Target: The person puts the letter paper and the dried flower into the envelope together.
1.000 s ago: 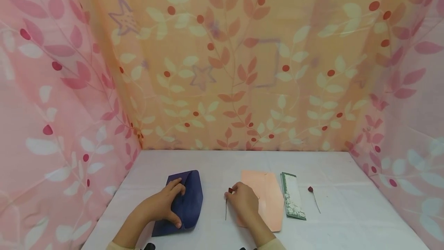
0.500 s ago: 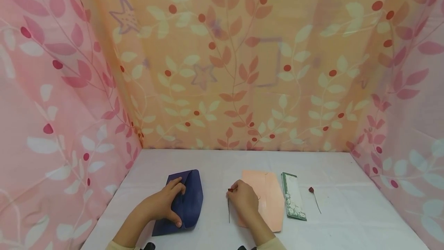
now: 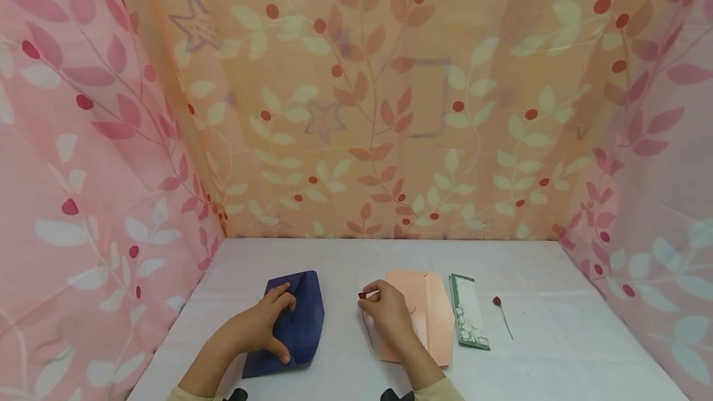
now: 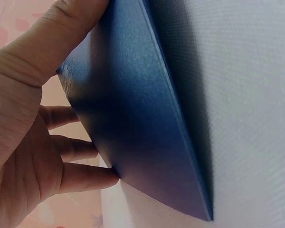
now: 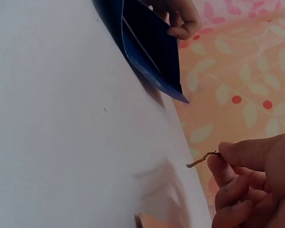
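Head view gave us the layout: a small red rosebud (image 3: 362, 296) was held above the white table (image 3: 342, 252) between a navy envelope (image 3: 301, 325) and a peach envelope (image 3: 439, 320). The right hand (image 3: 391, 314) pinched it just below its head, finger and thumb close together, while its thin stem (image 3: 367, 328) trailed downward. The left hand (image 3: 260, 325) spanned the navy envelope, thumb and fingers set well apart on it to hold it. A green-edged card (image 3: 470, 314) and a second red rosebud (image 3: 497, 301) lay to the right of the peach envelope.

We judged the rosebud very light, its stem wiry but easily snapped and its head apt to crumble, so the best hold seemed a soft pinch on the stem near the head. The envelope looked like stiff, smooth paper, likely to crease under hard pressure, and we would have held it by its edges.

Right wrist view showed us what the head view did not: a bent brown stem end jutting from the fingertips, and the navy envelope seeming to gape. It hid the red head. Left wrist view showed us fingertips meeting the envelope's edge.
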A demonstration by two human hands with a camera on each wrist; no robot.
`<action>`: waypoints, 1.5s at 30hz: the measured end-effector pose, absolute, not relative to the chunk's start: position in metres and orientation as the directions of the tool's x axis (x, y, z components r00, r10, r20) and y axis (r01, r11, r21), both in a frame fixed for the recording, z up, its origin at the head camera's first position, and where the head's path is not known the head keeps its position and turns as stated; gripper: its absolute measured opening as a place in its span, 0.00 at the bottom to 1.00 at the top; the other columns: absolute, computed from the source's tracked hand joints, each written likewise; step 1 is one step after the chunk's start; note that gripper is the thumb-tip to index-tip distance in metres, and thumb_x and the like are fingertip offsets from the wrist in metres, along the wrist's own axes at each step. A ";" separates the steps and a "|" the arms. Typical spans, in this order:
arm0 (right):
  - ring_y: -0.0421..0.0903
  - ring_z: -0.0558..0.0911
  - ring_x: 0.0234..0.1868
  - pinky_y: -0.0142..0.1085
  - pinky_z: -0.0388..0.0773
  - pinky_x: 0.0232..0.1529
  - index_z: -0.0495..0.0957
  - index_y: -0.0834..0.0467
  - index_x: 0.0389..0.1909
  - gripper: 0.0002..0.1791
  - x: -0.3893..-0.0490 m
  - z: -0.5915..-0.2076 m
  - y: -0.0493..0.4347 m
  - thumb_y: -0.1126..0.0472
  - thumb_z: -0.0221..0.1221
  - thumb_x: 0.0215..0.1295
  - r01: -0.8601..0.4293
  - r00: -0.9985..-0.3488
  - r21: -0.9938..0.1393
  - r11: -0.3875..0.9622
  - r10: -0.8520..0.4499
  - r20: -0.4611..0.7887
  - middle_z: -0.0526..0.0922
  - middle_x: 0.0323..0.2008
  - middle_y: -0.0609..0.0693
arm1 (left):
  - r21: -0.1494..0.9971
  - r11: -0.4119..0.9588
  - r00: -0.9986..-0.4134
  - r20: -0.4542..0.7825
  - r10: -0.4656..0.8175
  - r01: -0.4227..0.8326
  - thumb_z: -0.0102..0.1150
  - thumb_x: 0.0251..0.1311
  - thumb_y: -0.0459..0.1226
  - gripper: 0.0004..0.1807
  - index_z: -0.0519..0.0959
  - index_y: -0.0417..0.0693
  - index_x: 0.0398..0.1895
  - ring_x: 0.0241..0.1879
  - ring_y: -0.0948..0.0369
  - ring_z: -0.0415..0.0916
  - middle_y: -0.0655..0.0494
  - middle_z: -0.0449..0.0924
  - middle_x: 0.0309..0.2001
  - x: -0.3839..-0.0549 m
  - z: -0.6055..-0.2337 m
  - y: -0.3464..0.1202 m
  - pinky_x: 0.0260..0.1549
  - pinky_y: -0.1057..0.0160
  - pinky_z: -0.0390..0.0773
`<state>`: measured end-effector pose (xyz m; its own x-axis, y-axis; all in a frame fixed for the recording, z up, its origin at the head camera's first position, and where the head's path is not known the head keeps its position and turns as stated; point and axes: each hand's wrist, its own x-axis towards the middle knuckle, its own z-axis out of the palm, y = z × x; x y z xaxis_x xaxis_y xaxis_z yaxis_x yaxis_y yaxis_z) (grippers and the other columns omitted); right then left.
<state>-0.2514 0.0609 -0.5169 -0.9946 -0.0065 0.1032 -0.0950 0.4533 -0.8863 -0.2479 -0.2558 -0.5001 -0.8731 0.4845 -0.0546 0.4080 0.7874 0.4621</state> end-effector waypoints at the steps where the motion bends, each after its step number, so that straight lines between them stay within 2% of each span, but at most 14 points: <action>1: 0.41 0.78 0.26 0.34 0.74 0.25 0.82 0.58 0.43 0.13 -0.251 -0.516 0.061 0.62 0.71 0.59 -0.098 -0.994 -0.889 0.447 -0.010 0.105 0.83 0.27 0.47 | 0.462 0.786 -0.872 -0.054 0.486 0.410 0.82 0.23 0.65 0.50 0.68 0.61 0.52 0.73 0.28 0.57 0.35 0.52 0.78 -0.248 -0.500 -0.256 0.58 0.30 0.73; 5: 0.41 0.79 0.27 0.34 0.75 0.27 0.82 0.59 0.43 0.14 -0.251 -0.512 0.059 0.62 0.72 0.57 -0.100 -0.995 -0.908 0.408 -0.022 0.100 0.85 0.27 0.47 | 0.466 0.783 -0.870 -0.053 0.489 0.412 0.82 0.23 0.66 0.50 0.68 0.61 0.52 0.74 0.28 0.55 0.35 0.52 0.79 -0.248 -0.499 -0.255 0.59 0.30 0.72; 14: 0.41 0.78 0.25 0.34 0.76 0.25 0.83 0.61 0.45 0.16 -0.251 -0.504 0.048 0.61 0.73 0.57 -0.106 -0.994 -0.946 0.308 -0.050 0.095 0.85 0.26 0.48 | 0.473 0.774 -0.862 -0.057 0.503 0.421 0.82 0.25 0.66 0.50 0.68 0.60 0.53 0.70 0.30 0.62 0.34 0.51 0.78 -0.246 -0.498 -0.256 0.55 0.33 0.77; 20: 0.40 0.78 0.24 0.31 0.74 0.24 0.84 0.62 0.43 0.14 -0.252 -0.503 0.034 0.62 0.73 0.58 -0.100 -0.993 -0.958 0.270 -0.082 0.081 0.86 0.27 0.49 | 0.485 0.769 -0.860 -0.065 0.507 0.417 0.82 0.25 0.65 0.50 0.68 0.60 0.53 0.69 0.30 0.64 0.35 0.51 0.79 -0.244 -0.499 -0.255 0.53 0.35 0.79; 30: 0.40 0.71 0.13 0.30 0.66 0.18 0.81 0.64 0.43 0.14 -0.258 -0.503 0.004 0.63 0.71 0.60 -0.073 -0.989 -0.984 0.163 -0.137 0.050 0.89 0.26 0.54 | 0.491 0.750 -0.850 -0.037 0.526 0.443 0.81 0.25 0.67 0.51 0.67 0.60 0.55 0.69 0.32 0.65 0.36 0.51 0.79 -0.246 -0.499 -0.255 0.55 0.35 0.77; 38: 0.39 0.73 0.12 0.28 0.70 0.16 0.80 0.67 0.43 0.15 -0.259 -0.501 -0.019 0.67 0.72 0.57 -0.033 -0.993 -0.995 0.097 -0.114 0.022 0.87 0.23 0.54 | 0.498 0.746 -0.846 -0.043 0.531 0.443 0.81 0.26 0.66 0.51 0.67 0.59 0.55 0.69 0.34 0.66 0.36 0.51 0.79 -0.248 -0.496 -0.253 0.56 0.34 0.76; 45: 0.39 0.77 0.12 0.32 0.77 0.14 0.79 0.64 0.44 0.16 -0.259 -0.506 -0.036 0.66 0.72 0.58 0.022 -0.994 -0.997 0.070 -0.104 -0.029 0.87 0.24 0.51 | 0.512 0.744 -0.849 -0.050 0.526 0.430 0.81 0.26 0.66 0.49 0.67 0.62 0.53 0.69 0.34 0.66 0.36 0.51 0.79 -0.246 -0.496 -0.252 0.56 0.35 0.76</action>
